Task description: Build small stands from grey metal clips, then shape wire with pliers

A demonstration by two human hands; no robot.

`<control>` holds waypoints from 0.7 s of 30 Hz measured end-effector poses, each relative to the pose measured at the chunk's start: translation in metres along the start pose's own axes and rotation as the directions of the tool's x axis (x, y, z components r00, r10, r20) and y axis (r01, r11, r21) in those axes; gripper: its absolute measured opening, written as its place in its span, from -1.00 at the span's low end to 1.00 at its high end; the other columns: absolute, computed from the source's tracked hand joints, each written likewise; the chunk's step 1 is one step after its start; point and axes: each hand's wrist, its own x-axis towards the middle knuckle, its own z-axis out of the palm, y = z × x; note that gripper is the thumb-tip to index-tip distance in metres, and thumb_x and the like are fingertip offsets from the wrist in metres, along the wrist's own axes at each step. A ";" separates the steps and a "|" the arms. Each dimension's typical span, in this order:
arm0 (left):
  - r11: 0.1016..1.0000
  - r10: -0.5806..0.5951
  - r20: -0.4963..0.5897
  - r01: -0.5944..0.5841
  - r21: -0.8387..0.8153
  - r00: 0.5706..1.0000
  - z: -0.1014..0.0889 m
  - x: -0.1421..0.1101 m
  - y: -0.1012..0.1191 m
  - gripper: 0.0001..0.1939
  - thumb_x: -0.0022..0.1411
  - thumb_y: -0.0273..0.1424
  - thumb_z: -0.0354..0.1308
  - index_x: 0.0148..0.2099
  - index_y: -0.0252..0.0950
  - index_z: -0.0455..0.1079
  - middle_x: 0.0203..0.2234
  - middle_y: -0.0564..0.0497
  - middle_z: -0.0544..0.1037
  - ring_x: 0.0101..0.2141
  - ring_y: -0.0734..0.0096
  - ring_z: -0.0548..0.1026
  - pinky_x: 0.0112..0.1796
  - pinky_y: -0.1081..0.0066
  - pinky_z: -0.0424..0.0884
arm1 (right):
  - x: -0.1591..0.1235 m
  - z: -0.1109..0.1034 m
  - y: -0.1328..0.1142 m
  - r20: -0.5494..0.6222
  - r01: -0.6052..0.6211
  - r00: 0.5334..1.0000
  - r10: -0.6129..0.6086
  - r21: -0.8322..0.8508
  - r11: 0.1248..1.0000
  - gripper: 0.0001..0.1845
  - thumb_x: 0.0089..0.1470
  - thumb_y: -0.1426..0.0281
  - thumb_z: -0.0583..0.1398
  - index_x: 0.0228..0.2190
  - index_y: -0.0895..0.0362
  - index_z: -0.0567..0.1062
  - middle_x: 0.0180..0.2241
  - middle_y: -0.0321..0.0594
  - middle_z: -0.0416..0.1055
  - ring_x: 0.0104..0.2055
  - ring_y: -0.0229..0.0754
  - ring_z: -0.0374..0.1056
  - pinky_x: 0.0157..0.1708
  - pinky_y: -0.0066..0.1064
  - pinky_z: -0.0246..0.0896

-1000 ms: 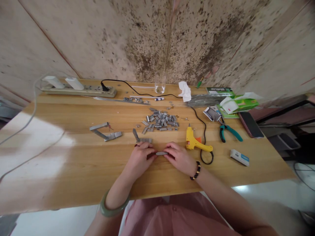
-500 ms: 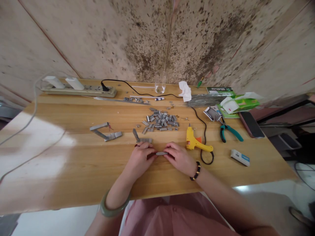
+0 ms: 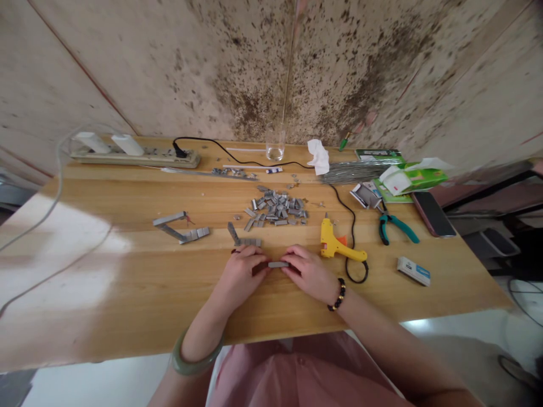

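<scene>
Between my two hands, just over the table near its front edge, is a short grey strip of staples [image 3: 278,264]. My left hand [image 3: 242,272] pinches its left end. The fingertips of my right hand [image 3: 309,272] close on its right end. Right behind my left hand stands a small L-shaped piece made of staple strips [image 3: 246,241], partly hidden by the fingers. A larger angular piece of joined staple strips [image 3: 173,230] lies farther left. Beyond my hands is a loose heap of grey staple strips [image 3: 280,208].
To the right lie a yellow glue gun [image 3: 333,240], teal-handled pliers [image 3: 396,226], a small box [image 3: 413,271] and a phone [image 3: 433,213]. Along the back are a power strip [image 3: 156,157], a glass [image 3: 275,148], crumpled tissue [image 3: 318,156] and a bundle of thin wires [image 3: 360,170].
The strip between my fingers has turned slightly, so its face looks more even and straight-edged. Both hands stay in nearly the same place.
</scene>
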 end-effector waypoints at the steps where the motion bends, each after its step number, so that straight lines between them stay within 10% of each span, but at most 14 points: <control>1: 1.000 0.003 -0.001 -0.003 -0.001 1.000 0.000 0.000 0.000 -0.86 0.11 -0.54 0.21 -0.26 -0.29 0.53 -0.33 -0.04 0.55 -0.29 0.28 0.45 -0.20 0.25 0.29 | 0.000 0.000 0.000 0.002 -0.001 1.000 0.001 -0.001 1.000 -0.85 0.12 0.49 0.20 -0.21 0.15 0.48 -0.17 -0.11 0.37 -0.15 -0.11 0.36 -0.11 -0.24 0.35; 21: 1.000 0.010 0.001 -0.010 0.003 1.000 -0.002 0.000 0.001 -0.87 0.09 -0.57 0.20 -0.32 -0.28 0.52 -0.36 -0.02 0.54 -0.32 0.30 0.45 -0.21 0.27 0.29 | 0.001 -0.002 -0.002 0.043 0.002 0.999 -0.001 -0.023 1.000 -0.87 0.13 0.48 0.19 -0.23 0.17 0.48 -0.19 -0.13 0.37 -0.17 -0.12 0.33 -0.13 -0.26 0.33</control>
